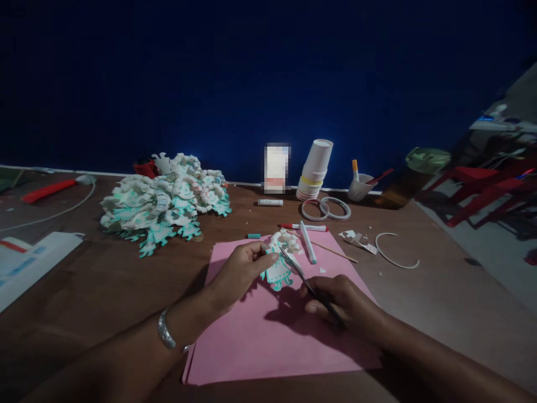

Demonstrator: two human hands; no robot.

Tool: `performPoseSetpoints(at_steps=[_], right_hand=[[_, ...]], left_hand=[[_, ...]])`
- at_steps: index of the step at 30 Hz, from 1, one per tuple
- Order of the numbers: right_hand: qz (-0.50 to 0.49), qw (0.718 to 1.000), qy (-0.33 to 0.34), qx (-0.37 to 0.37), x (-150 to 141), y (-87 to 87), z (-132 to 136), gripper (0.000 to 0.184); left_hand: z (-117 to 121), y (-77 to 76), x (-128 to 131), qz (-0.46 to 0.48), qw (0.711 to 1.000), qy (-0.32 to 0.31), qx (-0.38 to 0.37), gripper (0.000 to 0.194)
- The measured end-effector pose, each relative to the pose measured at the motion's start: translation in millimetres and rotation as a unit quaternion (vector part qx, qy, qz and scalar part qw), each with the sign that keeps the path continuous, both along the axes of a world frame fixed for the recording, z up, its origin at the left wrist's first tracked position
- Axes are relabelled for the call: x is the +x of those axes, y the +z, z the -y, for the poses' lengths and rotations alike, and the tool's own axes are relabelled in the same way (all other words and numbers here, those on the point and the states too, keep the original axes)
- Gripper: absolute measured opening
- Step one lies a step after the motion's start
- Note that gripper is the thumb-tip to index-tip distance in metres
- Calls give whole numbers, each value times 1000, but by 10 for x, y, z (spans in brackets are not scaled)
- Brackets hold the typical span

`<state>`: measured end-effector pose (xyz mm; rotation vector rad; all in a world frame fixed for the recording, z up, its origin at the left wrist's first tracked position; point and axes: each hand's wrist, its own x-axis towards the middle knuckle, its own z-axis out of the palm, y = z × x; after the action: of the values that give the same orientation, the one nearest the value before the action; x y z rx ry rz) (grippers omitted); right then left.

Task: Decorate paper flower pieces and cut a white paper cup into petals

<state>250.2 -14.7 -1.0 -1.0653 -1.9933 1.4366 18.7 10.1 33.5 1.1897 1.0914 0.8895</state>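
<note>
My left hand [245, 266] pinches a white paper cutout figure [278, 272] by its left side. The figure has a teal outline, a dotted dress and small feet. In my right hand [335, 299] are slim scissors with dark handles [316, 296], their tips against the upper part of the figure. Crumpled white paper [287, 240] lies just behind it. Under both hands is a stack of pink paper sheets [268, 347]. A white marker with a teal end [308, 243] and a red-ended marker [308, 228] rest at its far edge.
A heap of teal-outlined paper cutouts [168, 196] stands at the back left. Behind the paper are a teal cap [254, 236], a marker [270, 202], stacked paper cups [316, 165] and tape rings [335, 208]. Paper scraps [358, 240] and a curved white strip [384, 257] lie right.
</note>
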Motion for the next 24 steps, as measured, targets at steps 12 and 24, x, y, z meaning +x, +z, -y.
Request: performPoseSetpoints(at_steps=[12, 24], right_hand=[[-28, 999, 6, -36, -8, 30, -19, 46], [1, 1000, 2, -1, -2, 38, -16, 47]], left_hand=[[-6, -10, -16, 2, 1000, -10, -2, 27], [-15, -36, -44, -42, 999, -17, -13, 27]])
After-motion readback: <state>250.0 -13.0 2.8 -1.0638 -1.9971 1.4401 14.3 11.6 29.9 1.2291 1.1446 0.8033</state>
